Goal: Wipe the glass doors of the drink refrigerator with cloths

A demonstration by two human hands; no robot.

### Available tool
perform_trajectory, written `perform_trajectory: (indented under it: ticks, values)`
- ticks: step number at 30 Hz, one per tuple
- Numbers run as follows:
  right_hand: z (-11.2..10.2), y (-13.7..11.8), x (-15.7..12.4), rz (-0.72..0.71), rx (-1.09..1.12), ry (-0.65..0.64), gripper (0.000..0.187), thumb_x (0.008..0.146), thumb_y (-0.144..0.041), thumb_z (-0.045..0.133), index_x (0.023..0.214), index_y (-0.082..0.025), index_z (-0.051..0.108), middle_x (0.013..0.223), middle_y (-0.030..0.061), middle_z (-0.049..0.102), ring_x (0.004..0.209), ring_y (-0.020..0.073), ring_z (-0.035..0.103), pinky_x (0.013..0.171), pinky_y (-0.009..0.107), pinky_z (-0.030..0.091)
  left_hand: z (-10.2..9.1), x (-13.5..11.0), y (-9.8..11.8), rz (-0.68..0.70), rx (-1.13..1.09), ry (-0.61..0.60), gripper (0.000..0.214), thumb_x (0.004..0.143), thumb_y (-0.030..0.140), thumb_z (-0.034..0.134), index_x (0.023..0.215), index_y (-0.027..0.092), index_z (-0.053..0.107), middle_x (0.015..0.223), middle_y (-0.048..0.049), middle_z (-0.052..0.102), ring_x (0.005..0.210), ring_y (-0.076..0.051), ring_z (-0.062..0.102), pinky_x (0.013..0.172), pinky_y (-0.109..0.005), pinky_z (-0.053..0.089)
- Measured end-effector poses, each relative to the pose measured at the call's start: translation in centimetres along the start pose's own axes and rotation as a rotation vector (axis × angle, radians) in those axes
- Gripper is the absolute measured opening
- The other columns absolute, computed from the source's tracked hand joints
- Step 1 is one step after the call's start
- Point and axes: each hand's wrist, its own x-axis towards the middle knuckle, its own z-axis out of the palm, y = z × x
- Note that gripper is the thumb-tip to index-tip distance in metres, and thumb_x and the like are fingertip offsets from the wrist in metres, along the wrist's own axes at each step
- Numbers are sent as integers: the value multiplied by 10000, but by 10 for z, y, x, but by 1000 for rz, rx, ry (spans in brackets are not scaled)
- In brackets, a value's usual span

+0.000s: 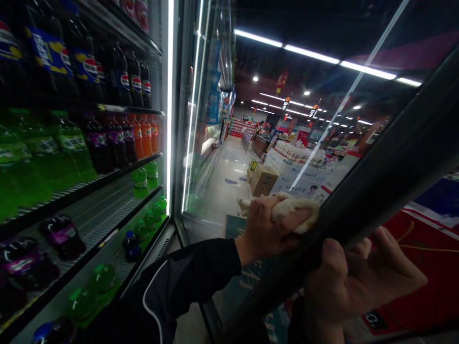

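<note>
My left hand (267,229) is closed on a pale cloth (294,210) and presses it against the inner glass of an open cooler door (304,124). My right hand (355,282) wraps its fingers and thumb round the dark door frame (387,181) at the lower right, seen partly through the glass. A black sleeve with a white stripe covers my left forearm.
The open cooler (107,181) on the left holds shelves of cola, green, purple and orange soda bottles (139,134), lit by a vertical light strip (169,105). Beyond the glass, a shop aisle shows cardboard boxes (263,179) and display stands under ceiling lights.
</note>
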Motion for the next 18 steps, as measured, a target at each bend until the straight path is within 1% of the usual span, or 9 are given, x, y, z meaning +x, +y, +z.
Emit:
perform_trajectory:
  ticks: [3,5,7,9,11,13,14,16,18]
  values:
    - [1,1,0,-35,35,48,640,591,-409,958,1175,-301,720,1199,41,768,1025,282,729,735,430,615,-1,0,-5,36,1,35,547,1132,651,380,1408,320,717,1347,-139,638,1225,-273,646,1019,-420,571]
    - [4,1,1,-63,51,45,657,585,-394,964,1202,-323,750,1205,26,781,994,266,723,724,419,608,-1,0,-9,60,3,54,516,1133,634,399,1421,332,702,1327,-125,647,1213,-259,654,1017,-407,570]
    - [7,1,4,-85,72,59,644,608,-323,958,1228,-346,784,1238,6,792,1007,243,718,777,419,621,-1,-2,-16,65,10,48,462,1133,591,440,1455,355,674,1309,-110,652,1206,-254,654,1005,-407,572]
    - [10,1,7,-149,116,70,611,633,-286,948,1224,-358,812,1216,-11,807,994,227,720,824,423,640,0,-7,-26,50,21,53,435,1138,542,459,1479,347,646,1297,-108,634,1194,-255,646,982,-409,576]
    - [12,-2,8,-204,112,54,583,670,-295,942,1236,-367,822,1176,-12,805,952,236,721,786,434,661,1,-13,-38,24,40,79,430,1146,500,464,1512,326,608,1295,-109,603,1175,-253,631,965,-405,578]
    - [13,-7,7,-161,34,21,558,725,-292,926,1266,-380,819,1174,-2,781,946,271,721,733,472,675,2,-21,-51,0,54,92,451,1145,480,476,1559,321,562,1312,-112,573,1163,-254,615,959,-405,578]
    - [14,-10,5,-123,-4,28,547,750,-280,912,1278,-386,816,1188,4,768,972,295,722,742,506,683,2,-25,-58,-12,60,89,465,1143,477,480,1579,328,543,1325,-114,562,1170,-259,607,962,-408,578]
    - [13,-17,1,-52,-33,52,524,776,-258,889,1277,-392,816,1225,9,749,1040,335,719,829,581,694,2,-33,-72,-45,78,73,479,1142,469,482,1604,347,519,1354,-119,544,1197,-269,591,974,-417,575]
    - [11,-20,-3,-17,-11,61,530,786,-254,876,1293,-394,807,1259,12,734,1066,343,718,911,625,687,0,-41,-89,-88,114,59,476,1146,449,477,1611,355,513,1375,-123,534,1213,-273,578,991,-424,569]
